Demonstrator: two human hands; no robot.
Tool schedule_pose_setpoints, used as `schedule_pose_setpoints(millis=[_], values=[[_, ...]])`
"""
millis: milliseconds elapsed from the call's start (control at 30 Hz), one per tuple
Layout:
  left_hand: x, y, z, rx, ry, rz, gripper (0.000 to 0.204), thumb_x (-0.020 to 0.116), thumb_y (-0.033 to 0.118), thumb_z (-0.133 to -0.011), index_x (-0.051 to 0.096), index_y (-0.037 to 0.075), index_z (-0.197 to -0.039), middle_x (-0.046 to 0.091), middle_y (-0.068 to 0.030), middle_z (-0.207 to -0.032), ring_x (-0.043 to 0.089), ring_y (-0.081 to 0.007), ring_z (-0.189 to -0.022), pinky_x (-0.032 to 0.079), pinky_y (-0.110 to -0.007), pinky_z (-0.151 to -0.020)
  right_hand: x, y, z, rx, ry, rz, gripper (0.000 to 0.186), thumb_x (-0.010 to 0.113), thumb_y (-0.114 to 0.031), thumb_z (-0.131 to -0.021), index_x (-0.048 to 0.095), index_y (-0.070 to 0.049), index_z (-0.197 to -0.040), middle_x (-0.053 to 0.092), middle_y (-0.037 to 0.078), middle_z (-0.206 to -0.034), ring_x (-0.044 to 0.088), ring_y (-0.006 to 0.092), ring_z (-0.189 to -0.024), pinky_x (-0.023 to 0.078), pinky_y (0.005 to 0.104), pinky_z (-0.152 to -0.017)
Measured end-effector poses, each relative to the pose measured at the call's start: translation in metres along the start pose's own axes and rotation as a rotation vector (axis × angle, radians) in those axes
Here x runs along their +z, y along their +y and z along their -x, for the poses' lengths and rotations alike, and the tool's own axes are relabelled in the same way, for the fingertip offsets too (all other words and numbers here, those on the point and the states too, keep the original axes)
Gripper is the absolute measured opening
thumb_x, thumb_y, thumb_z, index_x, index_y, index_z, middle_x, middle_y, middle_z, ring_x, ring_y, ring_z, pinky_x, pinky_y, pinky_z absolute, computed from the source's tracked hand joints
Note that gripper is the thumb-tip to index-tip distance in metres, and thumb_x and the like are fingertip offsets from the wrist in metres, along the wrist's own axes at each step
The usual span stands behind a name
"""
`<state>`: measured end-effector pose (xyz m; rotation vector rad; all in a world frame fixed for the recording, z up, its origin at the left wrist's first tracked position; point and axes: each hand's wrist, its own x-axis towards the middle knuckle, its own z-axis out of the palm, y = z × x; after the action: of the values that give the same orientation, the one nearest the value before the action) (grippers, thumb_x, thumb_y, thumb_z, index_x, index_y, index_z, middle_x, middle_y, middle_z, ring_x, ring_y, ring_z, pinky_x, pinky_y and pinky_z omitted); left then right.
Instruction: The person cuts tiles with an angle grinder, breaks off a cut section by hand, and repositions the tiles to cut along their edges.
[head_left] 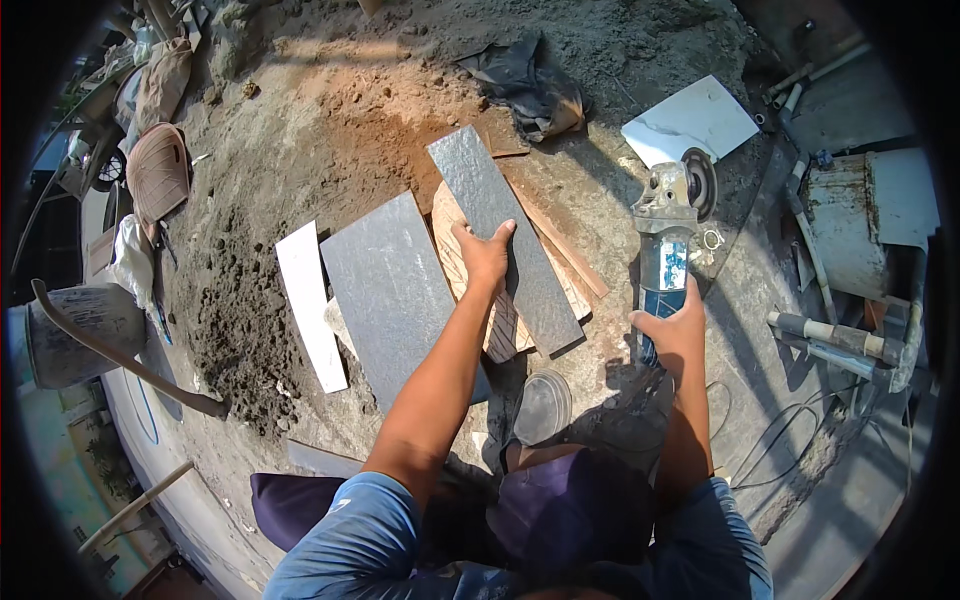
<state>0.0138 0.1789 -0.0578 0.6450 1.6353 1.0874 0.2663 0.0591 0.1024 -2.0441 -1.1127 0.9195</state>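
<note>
My left hand (pixel 485 258) grips a narrow dark grey tile strip (pixel 500 230), thumb on its top face and fingers at its left edge. Under the strip lie wooden boards (pixel 445 225), partly covered by it. To the left a wide grey tile (pixel 385 285) lies flat, its lower part behind my left forearm. My right hand (pixel 675 330) is wrapped round the blue body of an angle grinder (pixel 664 250). The grinder's disc (pixel 701 184) points away from me, apart from the strip. Whether the disc spins I cannot tell.
A white tile piece (pixel 312 305) lies left, a white marbled tile (pixel 690 122) at the far right. Black plastic (pixel 530 85) lies on the soil. A rusty drum (pixel 860 215), pipes (pixel 830 335) and a cable (pixel 785 430) are on the right. A bucket (pixel 90 330) stands left.
</note>
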Motion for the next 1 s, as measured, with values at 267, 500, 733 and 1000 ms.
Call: schedule_pose_setpoints(millis=[267, 500, 733, 1000], values=[[0.022, 0.003, 0.032, 0.175, 0.250, -0.434, 0.087, 0.084, 0.015, -0.084, 0.031, 0.002, -0.152, 0.049, -0.0363, -0.141, 0.053, -0.0486, -0.128, 0.041, -0.047, -0.110, 0.041, -0.007, -0.011, 0.023, -0.122, 0.050, 0.076, 0.085, -0.017, -0.062, 0.056, 0.000, -0.130, 0.072, 0.019, -0.110, 0.072, 0.0318, -0.100, 0.055, 0.0392, -0.089], [0.013, 0.011, 0.075, 0.244, 0.094, -0.895, 0.083, 0.085, 0.031, -0.082, 0.046, -0.001, -0.148, 0.034, -0.0387, -0.152, 0.033, -0.0528, -0.143, 0.033, -0.057, -0.116, 0.059, -0.001, -0.025, -0.091, -0.114, 0.110, 0.080, 0.086, -0.022, -0.064, 0.053, 0.004, -0.133, 0.070, 0.026, -0.117, 0.071, 0.0348, -0.108, 0.055, 0.0420, -0.091], [-0.040, -0.015, 0.056, 0.600, -0.274, -1.151, 0.117, 0.083, 0.064, -0.072, 0.036, -0.002, -0.157, 0.026, -0.0301, -0.164, 0.022, -0.0518, -0.151, 0.022, -0.058, -0.123, 0.123, -0.045, -0.060, -0.028, -0.299, 0.192, 0.084, 0.085, -0.025, -0.064, 0.051, 0.005, -0.135, 0.069, 0.029, -0.116, 0.068, 0.0432, -0.110, 0.055, 0.0461, -0.093], [-0.052, -0.012, 0.038, 0.613, -0.467, -1.008, 0.140, 0.094, 0.058, -0.056, 0.023, -0.004, -0.159, 0.020, -0.0293, -0.167, 0.019, -0.0455, -0.155, 0.021, -0.051, -0.126, 0.199, -0.071, -0.107, -0.084, -0.440, 0.288, 0.070, 0.087, -0.027, -0.069, 0.053, 0.001, -0.125, 0.070, 0.026, -0.118, 0.068, 0.0433, -0.112, 0.054, 0.0501, -0.097]])
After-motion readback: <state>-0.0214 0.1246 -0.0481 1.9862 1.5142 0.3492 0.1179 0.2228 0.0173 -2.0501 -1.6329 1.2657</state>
